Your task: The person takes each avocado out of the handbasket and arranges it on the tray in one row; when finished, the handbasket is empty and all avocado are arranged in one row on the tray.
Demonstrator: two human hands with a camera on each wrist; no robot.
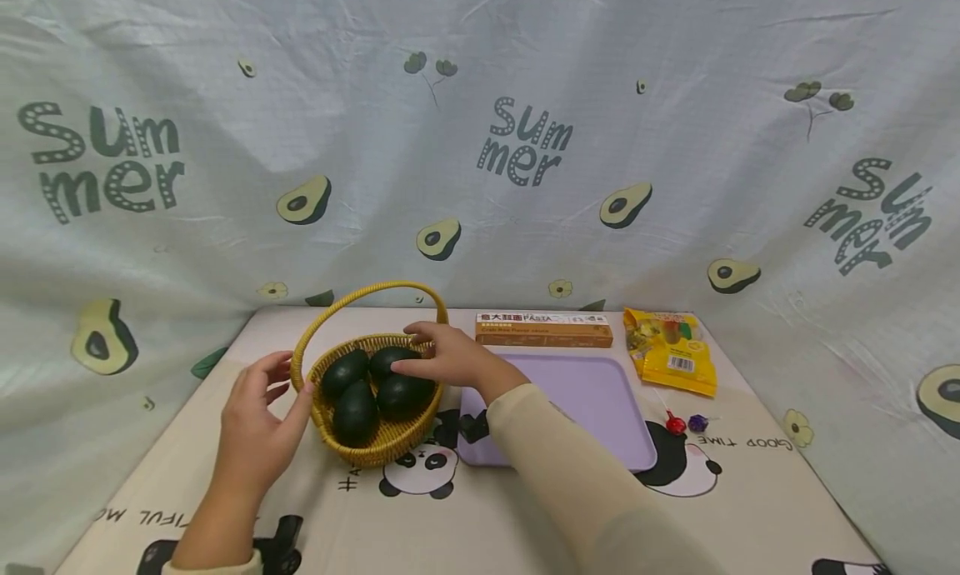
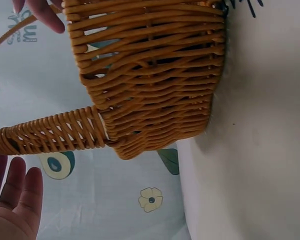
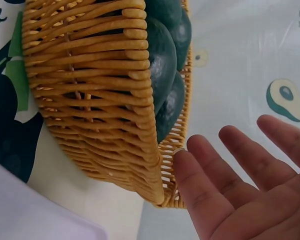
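A yellow wicker basket (image 1: 382, 454) with an arched handle (image 1: 390, 286) stands on the left part of the table. Inside it lie several dark green avocados (image 1: 356, 412), glossy in the right wrist view. My left hand (image 1: 258, 417) is at the basket's left side, thumb and fingers spread around the foot of the handle; in the left wrist view its fingers (image 2: 27, 192) are loosely bent beside the handle. Over the basket's right rim reaches my right hand (image 1: 453, 358), fingers extended above the avocados. The right wrist view shows those fingers (image 3: 202, 195) spread and holding nothing.
Right of the basket lies a lilac tray (image 1: 592, 400), partly behind the right sleeve (image 1: 570, 467). A pasta box (image 1: 543, 333) sits behind the tray. Farther right are a yellow packet (image 1: 675, 358), a red lollipop (image 1: 676, 425) and a purple lollipop (image 1: 698, 423). A printed curtain (image 1: 525, 225) hangs behind.
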